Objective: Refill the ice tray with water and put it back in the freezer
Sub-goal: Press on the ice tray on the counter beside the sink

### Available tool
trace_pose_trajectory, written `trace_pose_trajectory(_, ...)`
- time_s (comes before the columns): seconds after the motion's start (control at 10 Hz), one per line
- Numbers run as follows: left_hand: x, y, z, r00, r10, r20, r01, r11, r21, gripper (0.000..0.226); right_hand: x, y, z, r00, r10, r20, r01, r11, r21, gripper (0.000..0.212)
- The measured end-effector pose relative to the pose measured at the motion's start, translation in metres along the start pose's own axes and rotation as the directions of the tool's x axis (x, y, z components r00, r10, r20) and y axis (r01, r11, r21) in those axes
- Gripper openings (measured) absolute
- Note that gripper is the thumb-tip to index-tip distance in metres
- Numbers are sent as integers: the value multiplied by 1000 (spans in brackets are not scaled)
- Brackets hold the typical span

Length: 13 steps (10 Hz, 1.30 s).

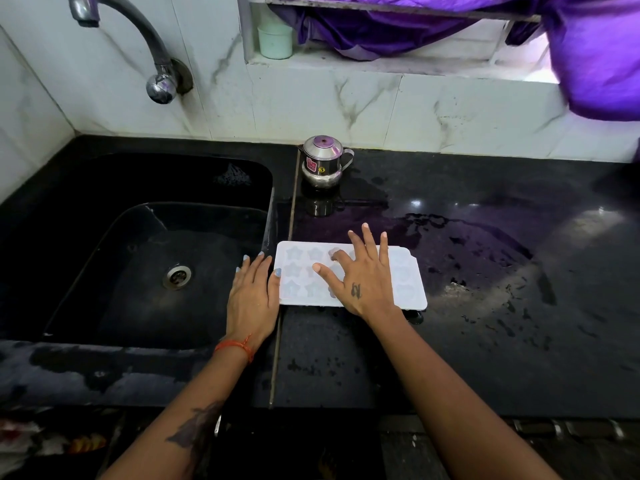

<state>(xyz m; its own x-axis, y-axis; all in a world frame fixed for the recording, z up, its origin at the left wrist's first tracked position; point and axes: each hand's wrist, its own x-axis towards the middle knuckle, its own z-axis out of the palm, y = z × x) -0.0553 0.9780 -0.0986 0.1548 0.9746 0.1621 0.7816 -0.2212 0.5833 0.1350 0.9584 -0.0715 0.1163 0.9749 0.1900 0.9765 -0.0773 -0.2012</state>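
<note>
A white ice tray (408,282) with star-shaped cells lies flat on the wet black counter, just right of the sink. My right hand (360,275) rests on top of the tray with its fingers spread and straight, covering the middle cells. My left hand (252,296) lies flat at the tray's left end, fingers straight, its thumb touching the tray's edge. Whether the cells hold water is unclear. The freezer is out of view.
A black sink (145,258) with a steel drain sits at the left, under a curved metal tap (138,39) on the marble wall. A small steel pot (323,161) stands behind the tray. Water pools on the counter (485,258). Purple cloth hangs at the top right.
</note>
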Motion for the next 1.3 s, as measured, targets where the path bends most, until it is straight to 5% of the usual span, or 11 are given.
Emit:
trace_pose_trajectory(0.8,0,3,0,1000,-12,1,12,1000,6,62,6,-7,-5,990,26,-138,-4,988,157,70)
trace_pose_trajectory(1.3,0,3,0,1000,-12,8,12,1000,11,57,9,-24,7,997,-72,-15,73,995,68,95)
